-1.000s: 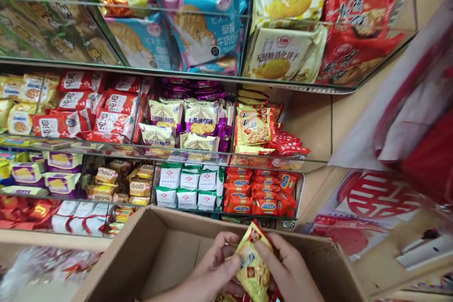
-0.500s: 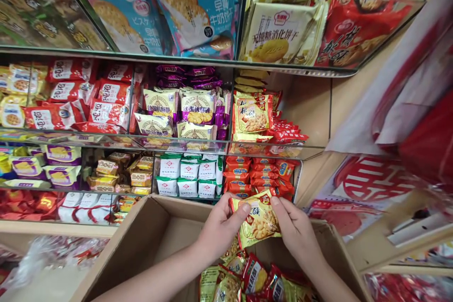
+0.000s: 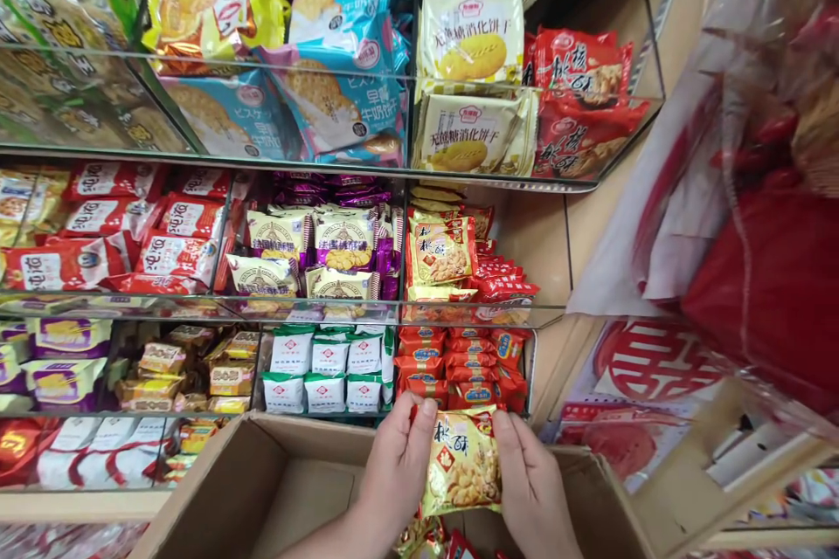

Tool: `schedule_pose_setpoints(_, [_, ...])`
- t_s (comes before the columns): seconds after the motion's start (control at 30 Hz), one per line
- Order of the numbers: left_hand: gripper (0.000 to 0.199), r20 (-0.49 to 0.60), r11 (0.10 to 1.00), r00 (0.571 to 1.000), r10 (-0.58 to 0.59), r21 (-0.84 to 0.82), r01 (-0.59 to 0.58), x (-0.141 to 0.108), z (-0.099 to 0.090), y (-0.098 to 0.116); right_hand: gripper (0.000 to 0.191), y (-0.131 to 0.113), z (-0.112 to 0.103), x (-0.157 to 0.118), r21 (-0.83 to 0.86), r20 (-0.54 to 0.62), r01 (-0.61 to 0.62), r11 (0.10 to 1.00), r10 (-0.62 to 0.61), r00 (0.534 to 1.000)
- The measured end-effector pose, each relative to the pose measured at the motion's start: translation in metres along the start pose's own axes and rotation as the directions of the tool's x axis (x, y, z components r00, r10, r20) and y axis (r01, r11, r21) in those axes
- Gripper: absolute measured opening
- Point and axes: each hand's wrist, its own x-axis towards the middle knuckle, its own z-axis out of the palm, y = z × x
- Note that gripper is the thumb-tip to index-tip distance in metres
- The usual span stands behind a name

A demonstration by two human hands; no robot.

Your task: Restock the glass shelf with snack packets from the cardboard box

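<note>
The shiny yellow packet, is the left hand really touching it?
Touching. The head view shows the left hand pinching the yellow packet by its left edge, with no gap between them.

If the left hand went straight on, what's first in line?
Past the shiny yellow plastic packet it holds, the left hand would probably meet the left stack of small orange-red packets with blue labels. Depth is unclear; the far rim of the brown cardboard box might catch it first.
</note>
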Motion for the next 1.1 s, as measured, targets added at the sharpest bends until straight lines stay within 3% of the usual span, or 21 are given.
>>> schedule_pose_setpoints(0.2, [0.034, -0.026, 0.997, 0.997, 0.068, 0.04, -0.067, -0.003, -0.004, -0.005, 0.039, -0.009, 0.005, -0.007, 0.073, -0.079, 0.0, 0.997, 0.006, 0.997])
schedule_pose_setpoints(0.57, [0.034, -0.01, 0.996, 0.998, 0.063, 0.062, -0.062, -0.008, -0.005, -0.001, 0.041, -0.009, 0.002, -0.011, 0.1, -0.067, -0.061, 0.993, 0.068, 0.995])
schedule_pose_setpoints(0.7, [0.034, 0.016, 0.994, 0.998, 0.061, 0.095, -0.062, -0.008, -0.009, 0.001, 0.04, -0.01, 0.003, -0.014, 0.224, 0.037, -0.115, 0.968, 0.109, 0.993])
schedule_pose_setpoints(0.87, [0.035, 0.042, 0.978, 0.993, 0.112, 0.17, -0.117, -0.005, -0.015, 0.005, 0.058, -0.008, 0.005, -0.017, 0.382, 0.162, -0.263, 0.886, 0.216, 0.963])
schedule_pose_setpoints(1.0, [0.035, 0.077, 0.979, 0.989, 0.123, 0.156, -0.134, -0.004, -0.017, 0.009, 0.051, -0.007, 0.005, -0.016, 0.434, 0.252, -0.267, 0.861, 0.168, 0.953])
schedule_pose_setpoints(1.1, [0.035, 0.115, 0.975, 0.987, 0.112, 0.182, -0.132, -0.005, -0.019, 0.016, 0.046, -0.008, 0.006, -0.016, 0.399, 0.206, -0.202, 0.894, 0.127, 0.97])
